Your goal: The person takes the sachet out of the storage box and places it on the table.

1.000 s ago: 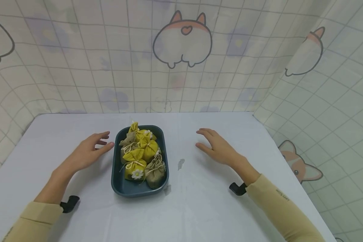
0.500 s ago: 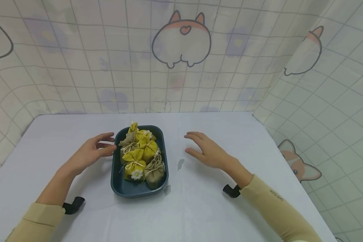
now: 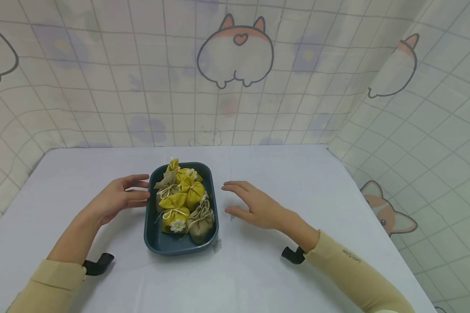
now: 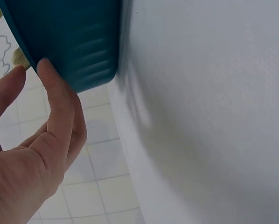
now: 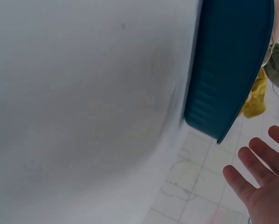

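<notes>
- One tray [image 3: 166,241], dark blue-green, stands upright on the white surface [image 3: 250,269], between the two grips; that in-between place looks like the relation to mind.
- Its long axis runs away from the person, so the long walls face the grips sideways.
- Left grip [image 3: 115,198] is nearer: its fingertips lie at the tray's left rim, beyond the middle of that side. Whether they press on it, I cannot tell. The fingers are extended and grasp nothing.
- Right grip [image 3: 260,206] hangs near the right wall with a gap between; the tray lies to its left. It is released, fingers spread, holding nothing.
- Counted: two hands, one tray.
- At least three yellow pouches [image 3: 175,217] sit inside, toward the middle and far end; overlap may hide another.
- At least two khaki pouches [image 3: 199,224] share the tray, one along the left wall, one near the right front.
- One white flower [image 3: 178,225] shows plainly on the front yellow pouch.
</notes>
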`<state>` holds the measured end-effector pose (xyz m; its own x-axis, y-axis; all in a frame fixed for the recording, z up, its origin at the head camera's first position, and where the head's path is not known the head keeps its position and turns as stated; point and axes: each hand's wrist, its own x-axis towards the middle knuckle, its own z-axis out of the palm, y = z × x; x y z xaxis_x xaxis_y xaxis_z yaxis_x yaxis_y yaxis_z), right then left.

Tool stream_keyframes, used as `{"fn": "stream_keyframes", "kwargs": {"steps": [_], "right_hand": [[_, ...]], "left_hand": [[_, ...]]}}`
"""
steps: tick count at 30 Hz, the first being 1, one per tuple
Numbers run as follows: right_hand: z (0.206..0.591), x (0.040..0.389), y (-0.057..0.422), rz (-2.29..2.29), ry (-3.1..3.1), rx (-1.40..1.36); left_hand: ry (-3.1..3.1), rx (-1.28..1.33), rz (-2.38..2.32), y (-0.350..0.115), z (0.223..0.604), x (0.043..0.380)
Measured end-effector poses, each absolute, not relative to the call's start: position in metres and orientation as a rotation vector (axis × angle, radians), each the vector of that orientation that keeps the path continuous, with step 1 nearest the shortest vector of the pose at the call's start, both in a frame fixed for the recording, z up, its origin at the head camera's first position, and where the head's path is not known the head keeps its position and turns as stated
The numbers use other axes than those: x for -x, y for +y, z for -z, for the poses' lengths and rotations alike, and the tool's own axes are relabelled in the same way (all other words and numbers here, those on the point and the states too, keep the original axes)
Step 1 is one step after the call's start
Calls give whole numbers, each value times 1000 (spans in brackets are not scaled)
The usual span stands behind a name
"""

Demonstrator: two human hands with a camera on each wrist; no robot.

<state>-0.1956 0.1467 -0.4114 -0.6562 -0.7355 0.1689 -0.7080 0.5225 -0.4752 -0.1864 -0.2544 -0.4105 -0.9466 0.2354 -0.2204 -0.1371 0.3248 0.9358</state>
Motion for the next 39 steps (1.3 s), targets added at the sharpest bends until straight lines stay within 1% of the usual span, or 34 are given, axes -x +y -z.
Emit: {"fn": "stream_keyframes", "kwargs": {"steps": [14, 27, 39], "right_hand": [[408, 191, 125, 908, 2581, 1433], [413, 196, 102, 959, 2513, 1480], [421, 196, 94, 1106, 2425, 1561]], "left_hand": [[2206, -35, -1704, -249, 415, 195], [2184, 0, -1711, -248, 410, 196], [2157, -2, -1710, -248, 418, 201]]}}
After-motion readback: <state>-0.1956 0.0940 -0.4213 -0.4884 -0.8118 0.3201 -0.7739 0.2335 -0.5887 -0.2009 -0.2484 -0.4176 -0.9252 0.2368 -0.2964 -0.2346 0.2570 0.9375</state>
